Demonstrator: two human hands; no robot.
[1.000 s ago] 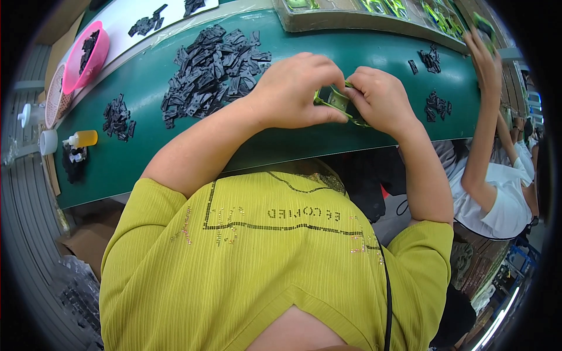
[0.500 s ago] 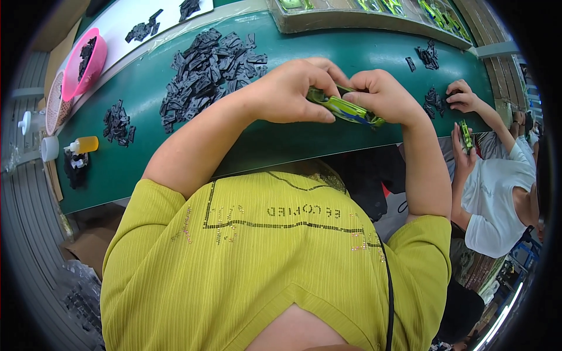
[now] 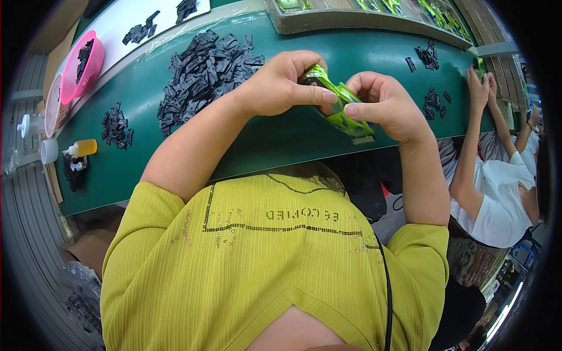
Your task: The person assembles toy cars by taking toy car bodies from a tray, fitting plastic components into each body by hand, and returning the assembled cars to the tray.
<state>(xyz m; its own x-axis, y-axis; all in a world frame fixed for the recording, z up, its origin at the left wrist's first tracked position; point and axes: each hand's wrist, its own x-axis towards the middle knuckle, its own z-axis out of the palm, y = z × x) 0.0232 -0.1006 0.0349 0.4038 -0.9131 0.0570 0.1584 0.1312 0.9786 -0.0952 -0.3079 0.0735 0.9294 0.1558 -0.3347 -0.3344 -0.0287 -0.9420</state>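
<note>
Just above the green table's (image 3: 246,149) near side, I hold a shiny lime-green plastic part (image 3: 346,124) with some blue and dark areas; its exact kind is unclear. My left hand (image 3: 284,86) pinches its upper left end, thumb lying along the top. On the other end, the thumb and fingers of my right hand (image 3: 389,108) close around the edge. Fingers cover much of the part. Beyond my left forearm lies a large heap of small black plastic pieces (image 3: 202,76).
Smaller groups of black pieces (image 3: 117,126) lie at left and right. A yellow bottle (image 3: 85,147) and a pink basket (image 3: 93,65) stand left. A shallow carton (image 3: 351,22) of green parts is at the far edge. A co-worker (image 3: 489,193) at right raises a green part.
The green part has turned in my hands, showing more of its bright face. My left hand moved slightly up. The co-worker's hands have moved farther back and come together at the green part.
</note>
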